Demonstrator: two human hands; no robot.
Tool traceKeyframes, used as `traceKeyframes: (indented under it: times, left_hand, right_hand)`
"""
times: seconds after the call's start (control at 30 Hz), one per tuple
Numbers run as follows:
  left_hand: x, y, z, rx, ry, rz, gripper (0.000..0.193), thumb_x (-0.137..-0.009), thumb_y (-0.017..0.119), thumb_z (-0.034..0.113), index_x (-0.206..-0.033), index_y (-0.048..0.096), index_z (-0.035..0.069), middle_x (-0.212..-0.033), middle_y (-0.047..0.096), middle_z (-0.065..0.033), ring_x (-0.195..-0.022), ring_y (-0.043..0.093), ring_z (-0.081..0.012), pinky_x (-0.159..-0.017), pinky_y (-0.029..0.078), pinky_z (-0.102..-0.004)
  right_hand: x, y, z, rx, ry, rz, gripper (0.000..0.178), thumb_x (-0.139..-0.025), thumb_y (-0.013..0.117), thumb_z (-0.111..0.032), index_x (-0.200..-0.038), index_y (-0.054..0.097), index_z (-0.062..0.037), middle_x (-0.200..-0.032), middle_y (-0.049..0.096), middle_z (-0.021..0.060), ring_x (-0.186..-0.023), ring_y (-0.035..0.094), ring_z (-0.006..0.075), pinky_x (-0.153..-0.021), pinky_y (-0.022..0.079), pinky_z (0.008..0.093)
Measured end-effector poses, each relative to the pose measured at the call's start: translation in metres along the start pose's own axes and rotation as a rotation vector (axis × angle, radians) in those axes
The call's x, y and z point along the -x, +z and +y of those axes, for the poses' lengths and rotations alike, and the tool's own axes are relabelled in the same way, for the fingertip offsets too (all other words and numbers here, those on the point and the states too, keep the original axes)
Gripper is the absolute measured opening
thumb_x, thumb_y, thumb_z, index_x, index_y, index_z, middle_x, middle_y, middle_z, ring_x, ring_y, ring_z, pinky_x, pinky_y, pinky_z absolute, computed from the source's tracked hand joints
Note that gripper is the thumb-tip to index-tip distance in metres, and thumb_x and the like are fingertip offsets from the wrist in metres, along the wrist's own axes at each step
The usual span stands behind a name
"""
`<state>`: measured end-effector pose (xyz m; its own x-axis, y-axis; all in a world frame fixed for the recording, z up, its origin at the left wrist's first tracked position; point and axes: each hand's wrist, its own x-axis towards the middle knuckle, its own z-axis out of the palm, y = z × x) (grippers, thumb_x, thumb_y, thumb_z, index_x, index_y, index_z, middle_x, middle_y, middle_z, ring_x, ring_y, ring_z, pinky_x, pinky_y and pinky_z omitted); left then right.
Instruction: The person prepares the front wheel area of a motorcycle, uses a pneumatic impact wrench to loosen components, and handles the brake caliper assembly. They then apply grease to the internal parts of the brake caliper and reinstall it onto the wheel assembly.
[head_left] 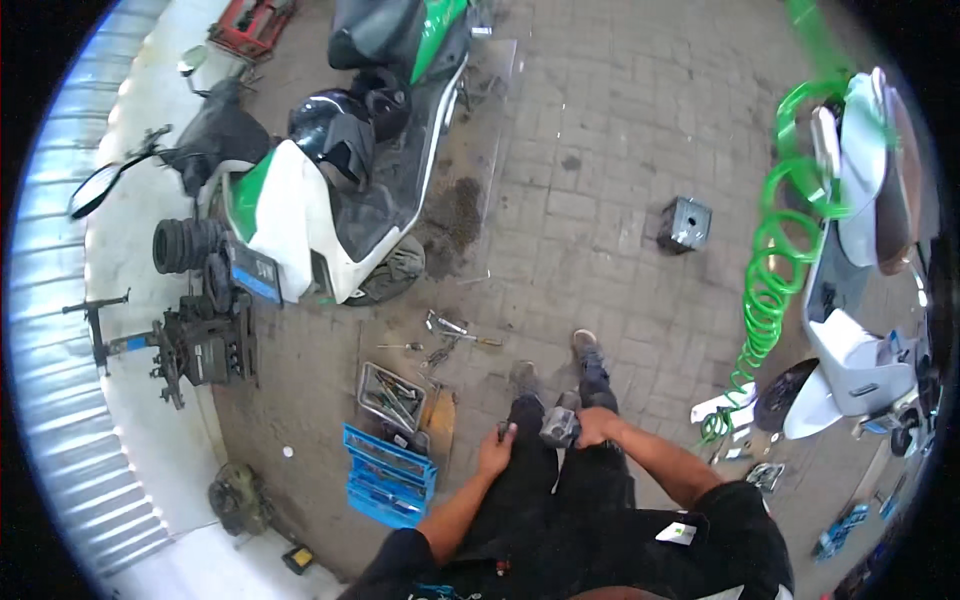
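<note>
Okay, right hand (597,427) — fingers wrapped round a grey part (558,430), gripping it at its 9 o'clock, above the legs. Left hand (494,455) is apart from it, fingers closed on a small dark item (503,430), too small to identify. From the left hand: blue toolbox (395,512) near 9 o'clock, open with tools inside; tray (386,418) of tools at 10; loose tools (455,332) on the paving at 11. Farther out from both hands: green-white scooter (290,195) between 10 and 11, helmet (325,130) on it; metal box (685,228) at 1, well apart; green coiled hose (763,318) at 2 — second scooter (865,388) just beyond, near 3.
</note>
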<state>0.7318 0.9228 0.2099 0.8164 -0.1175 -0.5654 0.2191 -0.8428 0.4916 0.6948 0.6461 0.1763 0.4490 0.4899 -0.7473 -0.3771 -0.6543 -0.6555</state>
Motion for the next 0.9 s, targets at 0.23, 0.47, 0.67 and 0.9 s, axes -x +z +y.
traceKeyframes:
  times: [0.23, 0.47, 0.67, 0.9]
  left_hand:
    - [-0.026, -0.032, 0.017, 0.804, -0.284, -0.433, 0.040, -0.093, 0.057, 0.045, -0.080, 0.056, 0.007, -0.068, 0.054, -0.0032, -0.063, 0.055, -0.0196, -0.060, 0.044, -0.0333]
    - [0.094, -0.082, 0.206, 0.994, -0.211, -1.239, 0.080, -0.075, 0.056, 0.077, -0.112, 0.054, 0.007, -0.125, 0.055, -0.0227, -0.120, 0.053, -0.0344, -0.104, 0.039, -0.0519]
    - [0.190, -0.063, 0.315, 1.231, 0.641, -1.573, 0.074, -0.074, 0.058, 0.077, -0.107, 0.049, 0.011, -0.113, 0.055, -0.0155, -0.114, 0.053, -0.0339, -0.097, 0.044, -0.0514]
    - [0.355, 0.030, 0.349, 1.075, 0.305, -1.349, 0.039, -0.097, 0.045, 0.048, -0.110, 0.051, 0.011, -0.110, 0.057, -0.0088, -0.102, 0.060, -0.0301, -0.089, 0.049, -0.0494]
  right_hand:
    - [0.177, 0.012, -0.076, -0.317, -0.154, 0.331, 0.083, -0.066, 0.077, -0.029, -0.131, 0.042, 0.0102, -0.107, 0.061, 0.0291, -0.103, 0.059, 0.0412, -0.087, 0.047, 0.0439]
    - [0.282, 0.070, -0.130, -0.543, -0.844, 0.761, 0.093, -0.058, 0.081, -0.016, -0.137, 0.038, 0.0096, -0.125, 0.054, 0.0247, -0.116, 0.054, 0.0283, -0.095, 0.043, 0.0365]
    - [0.337, 0.149, -0.134, -0.735, -1.114, 0.881, 0.099, -0.063, 0.089, -0.026, -0.139, 0.035, 0.0063, -0.131, 0.053, 0.0178, -0.122, 0.048, 0.0240, -0.104, 0.037, 0.0376]
    - [0.431, 0.284, -0.095, -0.301, -0.510, 1.654, 0.064, -0.076, 0.081, -0.036, -0.124, 0.056, -0.0009, -0.123, 0.058, 0.0173, -0.112, 0.055, 0.0294, -0.100, 0.040, 0.0394]
